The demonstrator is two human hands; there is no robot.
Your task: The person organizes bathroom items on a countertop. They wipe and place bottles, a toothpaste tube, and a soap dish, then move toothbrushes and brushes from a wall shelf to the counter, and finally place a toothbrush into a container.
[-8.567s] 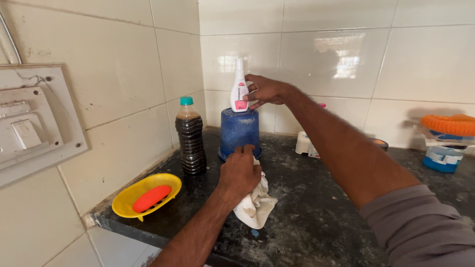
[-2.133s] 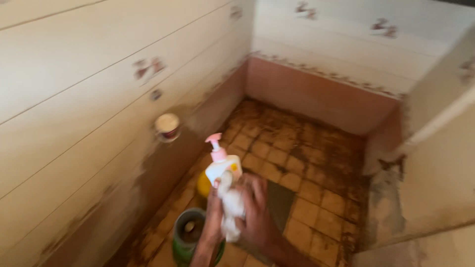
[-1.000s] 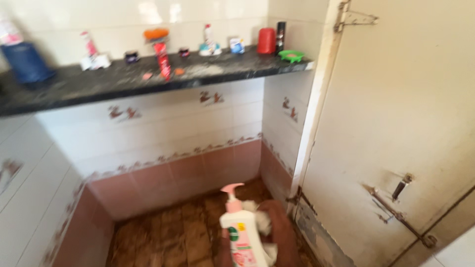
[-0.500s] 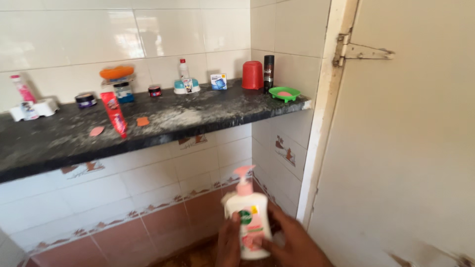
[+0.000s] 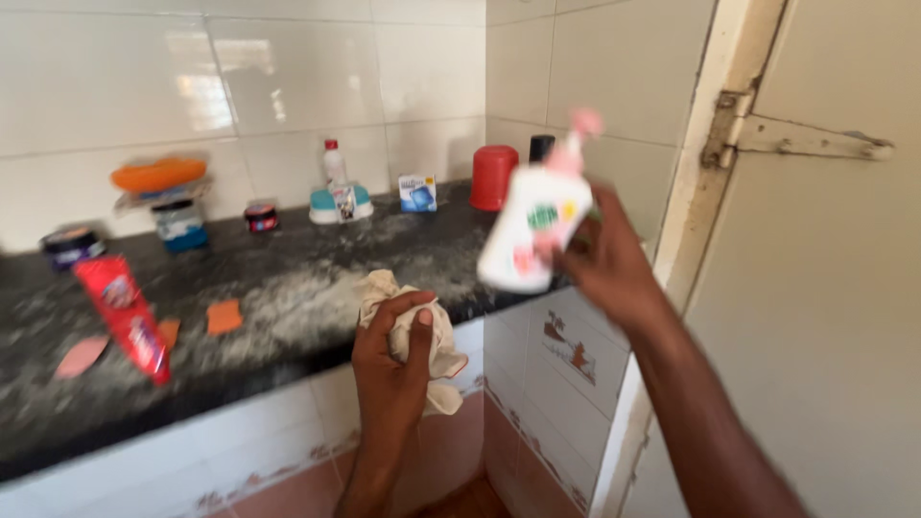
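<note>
My right hand point(image 5: 611, 261) grips a white pump bottle point(image 5: 532, 223) with a pink pump top, lifted and tilted over the right end of the dark stone shelf point(image 5: 288, 288). My left hand point(image 5: 391, 360) is closed around a crumpled cream cloth point(image 5: 434, 326), held at the shelf's front edge. The bottle is blurred by motion.
On the shelf lie a red tube point(image 5: 125, 317), orange scraps point(image 5: 224, 316), small jars point(image 5: 260, 217), a white bottle on a teal dish point(image 5: 336, 197), a small blue box point(image 5: 416, 192) and a red cup point(image 5: 494, 177). A cream door point(image 5: 825, 288) with a hinge stands at right.
The pump bottle rose from low in front of the wall up to shelf height in my right hand. My left hand let go of the bottle and now holds only the cloth.
</note>
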